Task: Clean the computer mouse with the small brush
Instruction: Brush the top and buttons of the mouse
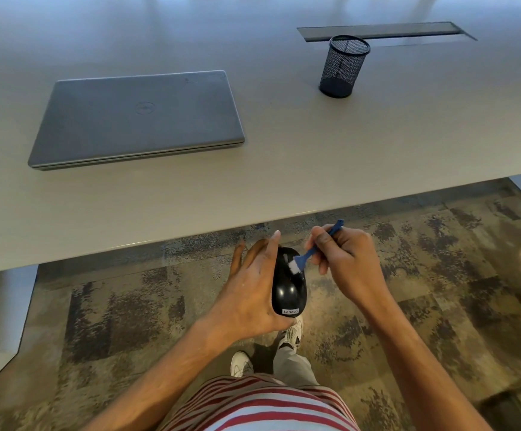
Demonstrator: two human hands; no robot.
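A: While the brush is on the mouse, what should I watch for?

B: The left hand (246, 293) holds the black computer mouse (288, 287) from its side, in the air below the edge of the counter (284, 169) and above the carpet (439, 275). The thumb is at the rear end and the other fingers (254, 250) reach along the far side. The right hand (346, 259) pinches the small blue brush (307, 255) by its handle, fingers curled around it, and the white bristles touch the front part of the mouse, near the buttons.

A: So how do I do this step well?

B: I think short, light strokes are best, going away from the body, so the dust falls to the carpet and not into the gaps. Probably it helps to turn the mouse a little in the left hand, so the bristles can reach the seams. The shell looks glossy and could slip, so a firm hold is wise.

A: Is there any writing to read?

B: Yes. The rear of the mouse has a small label, "Lenovo". The closed grey laptop (138, 119) on the counter shows a round Dell logo on its lid. On the black mesh pen cup (343, 66) I see no writing.
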